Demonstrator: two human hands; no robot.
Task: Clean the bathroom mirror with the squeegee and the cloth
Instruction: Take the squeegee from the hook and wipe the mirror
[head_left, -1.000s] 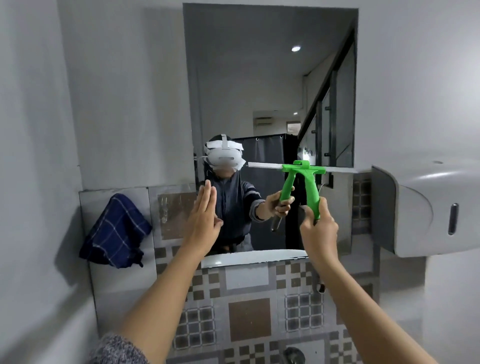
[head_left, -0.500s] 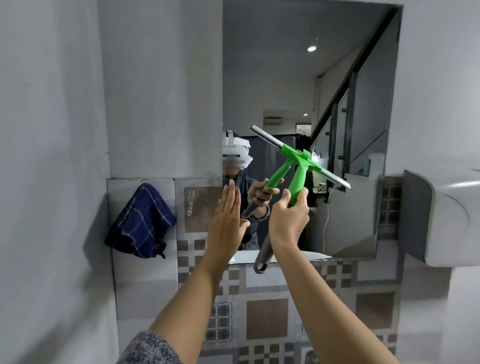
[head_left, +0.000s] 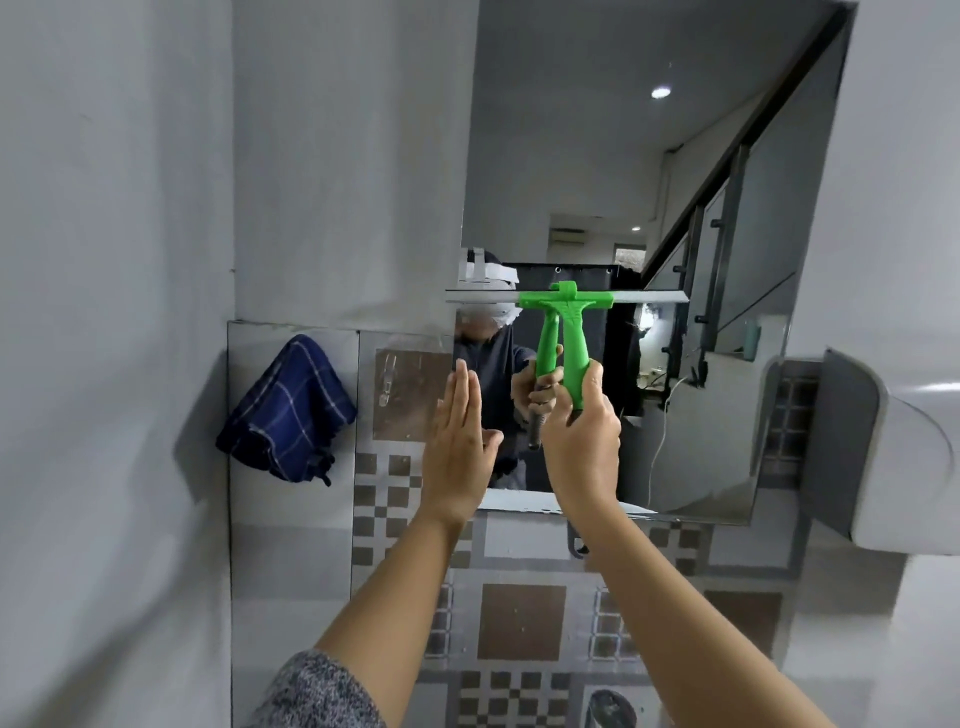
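The wall mirror (head_left: 597, 171) fills the upper middle of the view. A green squeegee (head_left: 571, 332) stands upright against its lower left part, blade level and reaching the mirror's left edge. My right hand (head_left: 582, 441) is closed around the squeegee's handle from below. My left hand (head_left: 460, 441) is flat, fingers together and pointing up, at the mirror's lower left corner, holding nothing. A dark blue checked cloth (head_left: 288, 410) hangs on the tiled wall to the left of the mirror, away from both hands.
A white wall dispenser (head_left: 909, 457) juts out at the right, level with the mirror's bottom edge. Patterned brown and grey tiles (head_left: 519, 623) cover the wall below. A grey plain wall closes in on the left. The mirror reflects a person, a staircase and a ceiling light.
The squeegee went from level on the mirror's right side, through a tilt, to level again on the left side. The view shifted left. My left hand stayed flat by the mirror.
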